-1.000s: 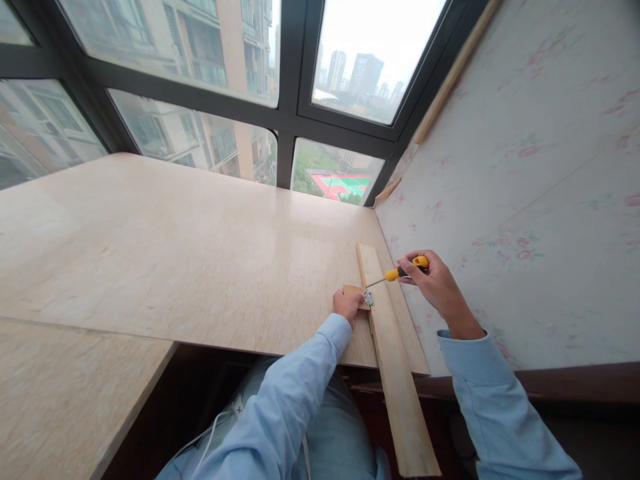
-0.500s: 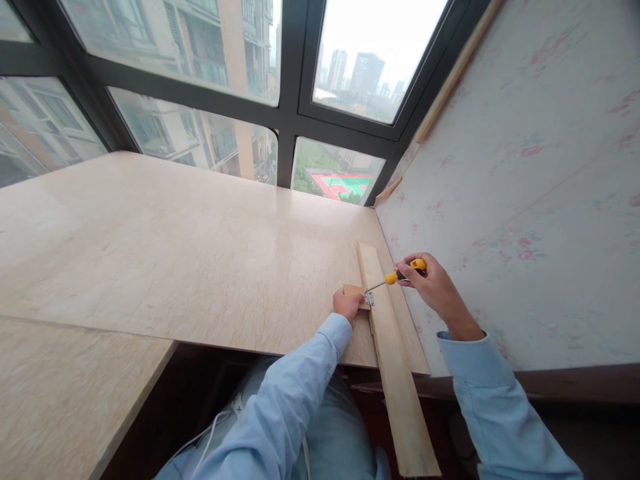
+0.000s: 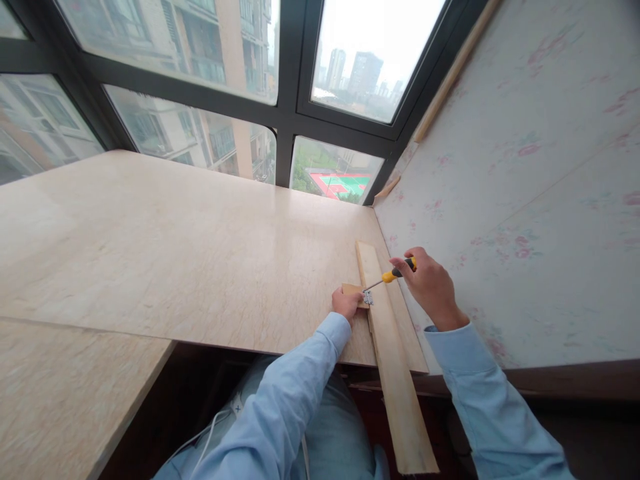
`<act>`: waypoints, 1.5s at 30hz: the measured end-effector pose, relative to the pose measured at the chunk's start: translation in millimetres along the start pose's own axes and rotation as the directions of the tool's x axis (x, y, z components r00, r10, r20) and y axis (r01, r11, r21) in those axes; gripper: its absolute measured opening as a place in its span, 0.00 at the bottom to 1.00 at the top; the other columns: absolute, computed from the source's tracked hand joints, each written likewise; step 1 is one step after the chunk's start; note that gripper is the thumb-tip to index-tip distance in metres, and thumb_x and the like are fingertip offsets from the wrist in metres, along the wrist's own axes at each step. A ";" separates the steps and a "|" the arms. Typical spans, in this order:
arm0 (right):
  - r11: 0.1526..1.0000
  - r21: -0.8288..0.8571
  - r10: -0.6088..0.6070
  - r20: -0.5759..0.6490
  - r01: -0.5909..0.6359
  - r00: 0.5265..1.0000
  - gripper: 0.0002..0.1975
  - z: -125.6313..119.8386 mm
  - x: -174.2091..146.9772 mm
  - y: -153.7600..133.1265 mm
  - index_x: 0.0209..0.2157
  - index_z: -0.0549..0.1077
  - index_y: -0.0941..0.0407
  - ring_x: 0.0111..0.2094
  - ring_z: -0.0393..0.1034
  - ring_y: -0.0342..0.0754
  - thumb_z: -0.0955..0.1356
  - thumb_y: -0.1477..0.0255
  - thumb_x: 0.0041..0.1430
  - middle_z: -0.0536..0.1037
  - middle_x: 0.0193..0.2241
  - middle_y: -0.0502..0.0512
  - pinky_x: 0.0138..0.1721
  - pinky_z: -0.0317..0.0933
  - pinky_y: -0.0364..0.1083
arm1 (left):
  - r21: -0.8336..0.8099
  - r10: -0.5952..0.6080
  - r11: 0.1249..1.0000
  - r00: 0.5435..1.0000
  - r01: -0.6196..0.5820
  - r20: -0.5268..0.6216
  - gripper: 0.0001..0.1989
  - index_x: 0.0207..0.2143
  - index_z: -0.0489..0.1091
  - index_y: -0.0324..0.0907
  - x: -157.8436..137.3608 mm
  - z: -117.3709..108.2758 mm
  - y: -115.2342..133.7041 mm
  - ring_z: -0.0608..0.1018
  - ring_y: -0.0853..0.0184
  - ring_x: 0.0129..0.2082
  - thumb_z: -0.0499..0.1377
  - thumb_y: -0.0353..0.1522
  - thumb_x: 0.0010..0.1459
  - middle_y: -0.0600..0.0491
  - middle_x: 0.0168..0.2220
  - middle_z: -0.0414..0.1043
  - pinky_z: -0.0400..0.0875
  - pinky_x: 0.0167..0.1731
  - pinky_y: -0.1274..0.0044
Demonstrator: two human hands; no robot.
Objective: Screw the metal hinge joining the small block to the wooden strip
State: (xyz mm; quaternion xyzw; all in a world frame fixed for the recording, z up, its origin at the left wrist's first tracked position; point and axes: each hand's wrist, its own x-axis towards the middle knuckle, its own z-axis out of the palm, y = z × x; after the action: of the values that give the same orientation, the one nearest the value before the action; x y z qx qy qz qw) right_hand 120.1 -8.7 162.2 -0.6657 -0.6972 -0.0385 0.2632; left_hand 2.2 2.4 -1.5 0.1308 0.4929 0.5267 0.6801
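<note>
Pressing a small block (image 3: 353, 291) beside the hinge (image 3: 369, 298), left hand (image 3: 346, 305); right hand (image 3: 425, 285) grip closed around the screwdriver (image 3: 393, 274).

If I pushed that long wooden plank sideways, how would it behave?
The long plank looks stiff and thin, so probably light. It overhangs the marble counter edge, so it might pivot or tip. The left hand beside the hinge probably steadies it.

No readable text, labels or numbers anywhere.

The yellow-and-black screwdriver (image 3: 395, 273) in the right hand (image 3: 427, 285) shows no brand that can be made out, and the small metal hinge (image 3: 369, 297) beside the left hand (image 3: 346, 303) is too small to show any stamp. The wood plank (image 3: 389, 337), the marble-look bench (image 3: 165, 247) and the floral wallpaper (image 3: 520, 200) on the right carry only pattern, no lettering.
</note>
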 end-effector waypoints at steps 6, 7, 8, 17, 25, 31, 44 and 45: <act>0.894 0.428 0.021 0.265 -0.137 0.964 0.18 0.8 12.7 7.6 0.45 0.69 0.52 0.50 0.71 0.55 0.68 0.59 0.55 0.73 0.55 0.60 0.50 0.65 0.53 | 0.031 0.002 1.000 1.000 -0.002 -0.008 0.17 0.33 0.69 0.36 0.4 0.0 -0.1 0.80 0.63 0.28 0.66 0.23 0.37 0.49 0.32 0.76 0.76 0.24 0.75; 0.873 0.456 0.020 0.319 -0.171 0.948 0.17 -0.8 14.0 7.3 0.45 0.70 0.52 0.52 0.71 0.55 0.68 0.62 0.53 0.72 0.56 0.59 0.51 0.64 0.54 | 0.029 0.002 1.000 1.000 -0.002 -0.004 0.17 0.33 0.69 0.36 0.6 0.0 -0.3 0.80 0.63 0.29 0.66 0.23 0.38 0.49 0.32 0.76 0.76 0.24 0.75; 0.855 0.477 0.019 0.363 -0.203 0.932 0.17 -2.3 14.8 6.4 0.44 0.70 0.52 0.52 0.70 0.55 0.68 0.64 0.52 0.73 0.55 0.58 0.52 0.64 0.54 | 0.026 0.002 1.000 1.000 -0.002 -0.001 0.17 0.34 0.69 0.36 0.9 -0.1 -0.6 0.80 0.63 0.29 0.66 0.23 0.38 0.49 0.32 0.76 0.76 0.25 0.75; 0.993 0.062 0.096 0.075 -0.100 0.993 0.21 -1.5 8.3 -7.5 0.30 0.65 0.52 0.29 0.73 0.56 0.68 0.48 0.54 0.75 0.24 0.55 0.29 0.62 0.49 | 0.012 0.000 1.000 1.000 0.000 -0.007 0.17 0.33 0.69 0.37 2.1 -0.1 -2.2 0.80 0.61 0.29 0.66 0.23 0.36 0.49 0.31 0.77 0.77 0.26 0.73; 0.949 0.314 -0.008 -0.034 0.018 0.999 0.18 14.5 7.2 -2.6 0.45 0.70 0.53 0.40 0.75 0.54 0.65 0.55 0.60 0.79 0.41 0.57 0.42 0.67 0.51 | 0.037 0.002 0.999 1.000 -0.001 -0.019 0.16 0.32 0.70 0.37 0.9 -0.7 -0.2 0.80 0.63 0.28 0.66 0.23 0.35 0.50 0.30 0.77 0.75 0.25 0.76; 0.772 0.620 0.046 0.165 -0.139 0.985 0.19 14.6 7.9 1.1 0.45 0.71 0.52 0.45 0.75 0.52 0.70 0.56 0.56 0.76 0.42 0.54 0.48 0.69 0.52 | 0.041 -0.008 0.999 1.000 0.008 -0.003 0.16 0.33 0.70 0.37 -0.5 -1.2 1.3 0.80 0.62 0.28 0.66 0.24 0.37 0.50 0.30 0.77 0.74 0.23 0.76; 0.999 0.032 0.025 -0.059 -0.023 0.998 0.30 5.2 0.6 -1.5 0.32 0.69 0.53 0.30 0.71 0.55 0.61 0.39 0.57 0.73 0.25 0.57 0.32 0.62 0.49 | 0.005 0.003 1.000 1.000 -0.003 -0.007 0.15 0.31 0.70 0.37 0.0 0.1 0.2 0.81 0.61 0.30 0.65 0.22 0.36 0.49 0.31 0.77 0.77 0.27 0.72; 0.994 0.107 0.037 -0.040 -0.033 0.998 0.30 6.8 1.1 -0.9 0.35 0.69 0.53 0.33 0.72 0.55 0.61 0.39 0.57 0.76 0.29 0.58 0.33 0.63 0.49 | 0.012 0.002 1.000 1.000 -0.002 -0.012 0.15 0.31 0.69 0.37 -0.3 0.2 0.6 0.80 0.61 0.30 0.65 0.22 0.36 0.49 0.31 0.77 0.77 0.26 0.73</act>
State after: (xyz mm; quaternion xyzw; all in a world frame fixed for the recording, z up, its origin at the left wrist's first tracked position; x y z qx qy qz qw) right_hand 117.1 -5.1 157.1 -0.6618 -0.6808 -0.0109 0.3136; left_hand 2.1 2.5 -0.7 0.1324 0.5000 0.5251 0.6759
